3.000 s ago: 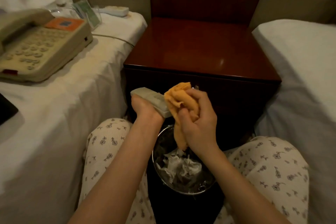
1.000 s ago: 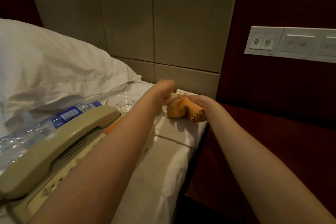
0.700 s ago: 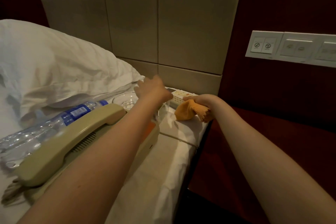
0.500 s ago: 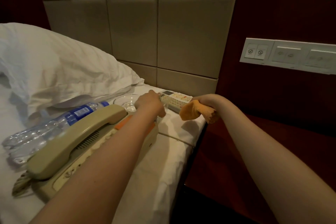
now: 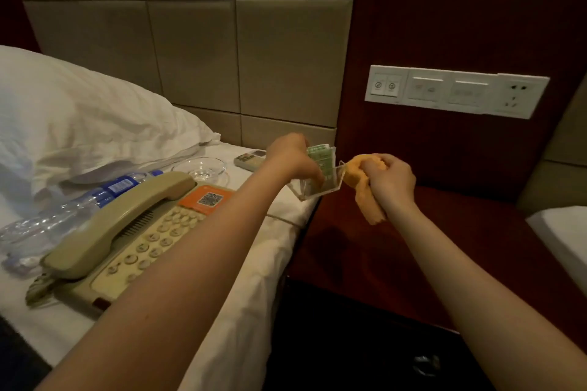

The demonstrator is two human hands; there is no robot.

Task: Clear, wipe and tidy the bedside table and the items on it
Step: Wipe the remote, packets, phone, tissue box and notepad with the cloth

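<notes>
A padded headboard wall meets a dark wood panel carrying a switch plate [image 5: 457, 92], all in dim warm light. Over the edge where bed [image 5: 222, 295] meets bedside table [image 5: 413, 247], the left hand [image 5: 290, 157] pinches a clear acrylic card stand [image 5: 320, 182] with a green card [image 5: 322, 159] in it. Its fingers are curled round the near side, though exactly how they sit is hard to tell through the see-through plastic. The right hand [image 5: 392, 181] is fisted round an orange cloth [image 5: 365, 197], whose bunched top touches the stand's right edge while a tail hangs below.

To wipe well, the left hand should probably hold the stand steady by its edges. The right can then stroke a flat pad of cloth along each face, lightly enough not to flex the plastic or push the card out.

Beyond, on the sheet, lie a remote [image 5: 249, 159], a glass dish [image 5: 200, 168], a water bottle [image 5: 79, 203] and a telephone [image 5: 133, 232].
</notes>
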